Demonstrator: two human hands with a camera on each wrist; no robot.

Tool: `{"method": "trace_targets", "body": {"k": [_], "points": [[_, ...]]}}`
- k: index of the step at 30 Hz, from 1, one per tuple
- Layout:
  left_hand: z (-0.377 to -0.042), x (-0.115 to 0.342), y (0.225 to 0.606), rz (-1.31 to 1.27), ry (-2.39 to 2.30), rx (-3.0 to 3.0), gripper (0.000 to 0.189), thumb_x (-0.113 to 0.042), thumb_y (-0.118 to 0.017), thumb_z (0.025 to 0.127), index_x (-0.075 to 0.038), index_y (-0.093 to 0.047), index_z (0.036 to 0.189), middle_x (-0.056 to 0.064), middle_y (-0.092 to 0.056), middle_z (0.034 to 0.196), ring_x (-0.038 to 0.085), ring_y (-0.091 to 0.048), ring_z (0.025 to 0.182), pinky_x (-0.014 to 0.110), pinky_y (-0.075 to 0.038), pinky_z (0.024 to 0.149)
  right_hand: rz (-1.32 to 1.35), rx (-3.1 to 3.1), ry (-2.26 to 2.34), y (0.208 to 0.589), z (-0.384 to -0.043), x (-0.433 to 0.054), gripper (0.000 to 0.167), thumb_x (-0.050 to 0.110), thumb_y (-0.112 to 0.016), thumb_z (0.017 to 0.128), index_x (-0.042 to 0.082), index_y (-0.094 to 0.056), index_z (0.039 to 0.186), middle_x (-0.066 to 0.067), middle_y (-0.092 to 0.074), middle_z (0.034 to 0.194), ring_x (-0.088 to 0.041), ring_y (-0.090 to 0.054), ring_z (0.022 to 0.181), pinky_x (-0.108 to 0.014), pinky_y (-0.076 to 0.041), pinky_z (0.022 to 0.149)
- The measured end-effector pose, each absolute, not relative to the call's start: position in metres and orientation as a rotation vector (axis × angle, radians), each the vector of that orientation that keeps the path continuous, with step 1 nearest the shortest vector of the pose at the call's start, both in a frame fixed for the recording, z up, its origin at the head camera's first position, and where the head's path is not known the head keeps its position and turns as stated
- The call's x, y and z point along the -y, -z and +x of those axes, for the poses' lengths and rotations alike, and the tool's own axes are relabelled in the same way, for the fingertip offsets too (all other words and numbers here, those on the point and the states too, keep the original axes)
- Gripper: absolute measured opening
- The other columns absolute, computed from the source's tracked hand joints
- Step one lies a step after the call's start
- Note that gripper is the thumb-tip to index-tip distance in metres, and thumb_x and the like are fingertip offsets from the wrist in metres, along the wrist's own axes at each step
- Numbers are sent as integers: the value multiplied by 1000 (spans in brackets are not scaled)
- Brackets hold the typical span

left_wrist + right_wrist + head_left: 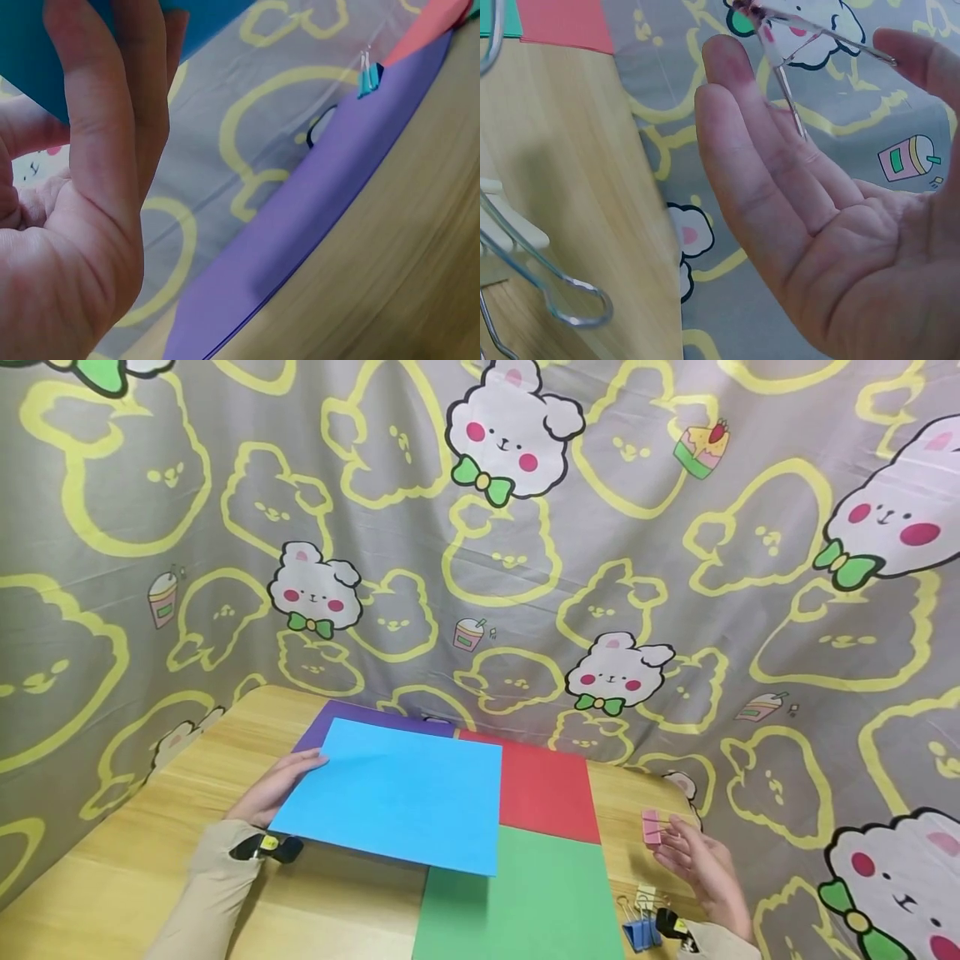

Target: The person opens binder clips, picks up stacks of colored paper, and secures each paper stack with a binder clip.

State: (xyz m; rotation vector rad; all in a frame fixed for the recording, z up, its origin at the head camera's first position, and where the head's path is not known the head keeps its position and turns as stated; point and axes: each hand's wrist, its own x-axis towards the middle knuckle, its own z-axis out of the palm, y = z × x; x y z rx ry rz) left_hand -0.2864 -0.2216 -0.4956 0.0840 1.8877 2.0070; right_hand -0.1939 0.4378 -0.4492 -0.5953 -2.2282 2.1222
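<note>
My left hand [273, 787] pinches a bright blue sheet [397, 802] at its left edge. The sheet is lifted and tilted over the table, partly covering a purple sheet [360, 714] and a green sheet [525, 902]. In the left wrist view, the fingers [97, 112] lie along one face of it. At the right, my right hand [705, 864] holds a pink binder clip [651, 828] in the air by its wire handles. The right wrist view shows the handles [791, 101] spread between thumb and fingers; the clip's body is mostly cut off there.
A red sheet [547, 789] lies at the back right, touching the green one. On the table below my right hand stand a blue binder clip [642, 935] and a cream one [646, 897]. A teal clip [367, 81] sits at the purple sheet's far edge. A patterned curtain [405, 568] hangs behind.
</note>
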Motion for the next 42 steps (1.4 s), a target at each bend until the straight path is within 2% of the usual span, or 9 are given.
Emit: {"method": "trace_targets", "body": {"k": [3,6,10,19,22,26,30,37,42], "points": [[-287,219,495,83,-1986,-1932,83,-40,-44,111,-1,5,165,28,2,171,35,-40,148,41,-48,115,-584,2226,-2135,450,-194,-434,49,40,-57,106,-1,-50,132,2,-74,92,-13,-78,86,-32,-64,88],[-288,217,495,102,-1967,-1984,81,-37,-44,111,2,3,164,27,11,172,47,5,160,54,-21,130,-583,2239,-2137,449,-194,-429,50,42,-56,107,-1,-48,132,0,-75,93,-17,-79,88,-35,-64,88],[-290,213,495,104,-1995,-1992,80,-33,-46,110,4,1,164,26,13,171,47,14,159,61,-1,130,-594,2269,-2099,446,-195,-424,52,46,-56,106,1,-51,130,3,-76,93,-16,-79,89,-38,-64,88],[-293,202,491,141,-2009,-1978,79,-37,-44,111,2,-2,165,26,7,172,45,5,160,55,-16,130,-663,2286,-2029,446,-202,-417,66,60,-60,99,1,-54,128,10,-73,90,-9,-77,89,-37,-64,89],[-292,201,491,145,-2015,-1971,79,-38,-44,111,1,-1,165,26,1,172,42,-14,159,49,-30,126,-625,2280,-2034,447,-206,-413,71,57,-61,100,-4,-51,135,9,-71,94,-8,-76,89,-35,-64,89],[-290,200,491,135,-2030,-1907,81,-40,-43,111,-2,3,165,27,-4,172,27,-41,142,31,-54,103,-570,2262,-2043,448,-210,-404,77,55,-60,101,-8,-45,142,7,-73,95,-7,-76,88,-30,-64,86],[-291,201,491,140,-2032,-1903,81,-39,-42,111,-1,4,165,29,1,171,33,-36,147,25,-54,97,-535,2201,-2066,448,-215,-392,72,51,-60,102,-8,-47,140,7,-72,92,-7,-76,86,-27,-64,84],[-290,197,491,150,-2050,-1902,80,-38,-45,110,-2,0,166,26,1,172,42,-19,155,24,-52,96,-488,2134,-2120,456,-225,-375,44,40,-64,103,-3,-64,112,3,-74,84,-12,-77,80,-31,-65,82],[-290,199,497,152,-2048,-1904,79,-38,-45,110,-2,-2,166,26,2,172,39,-24,152,25,-52,96,-481,2125,-2133,464,-231,-361,43,36,-67,101,-5,-64,113,1,-74,81,-14,-76,78,-32,-65,81]]}}
